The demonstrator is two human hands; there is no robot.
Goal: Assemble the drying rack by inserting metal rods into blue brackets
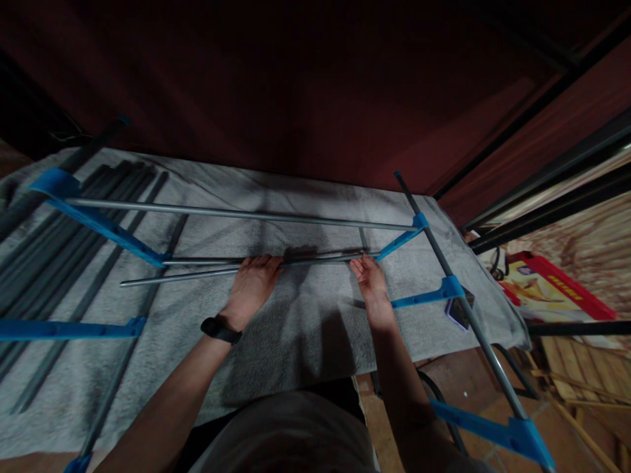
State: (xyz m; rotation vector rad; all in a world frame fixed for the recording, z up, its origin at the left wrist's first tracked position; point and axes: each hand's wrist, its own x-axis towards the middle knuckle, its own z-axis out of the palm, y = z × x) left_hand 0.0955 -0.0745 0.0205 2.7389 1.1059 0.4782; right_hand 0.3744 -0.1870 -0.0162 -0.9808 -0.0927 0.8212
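A dark red backdrop [296,98] rises behind a table spread with a grey towel [300,322], and the light is dim. On the towel stands part of a rack: a right-hand pole [436,249] and a left-hand pole [116,378] carry blue plastic brackets, among them a left bracket [118,233] and a right bracket [398,243]. An upper crossbar [246,214] and a lower crossbar [202,261] span between these two.

A loose thin metal rod [172,278] lies just in front of the lower crossbar, slanting slightly away from it toward the left. The left hand [257,276], with a black band [221,330] at its wrist, is palm down with fingers bent over the rod's middle. The right hand [366,272] pinches the rod's right end near the right bracket; in this gloom, I cannot tell whether its fingertips also touch the lower crossbar.

Thicker grey tubes [73,243] lie side by side at the left. A phone [461,309] lies beside the right-hand pole, and a red and yellow package [552,289] sits farther right.
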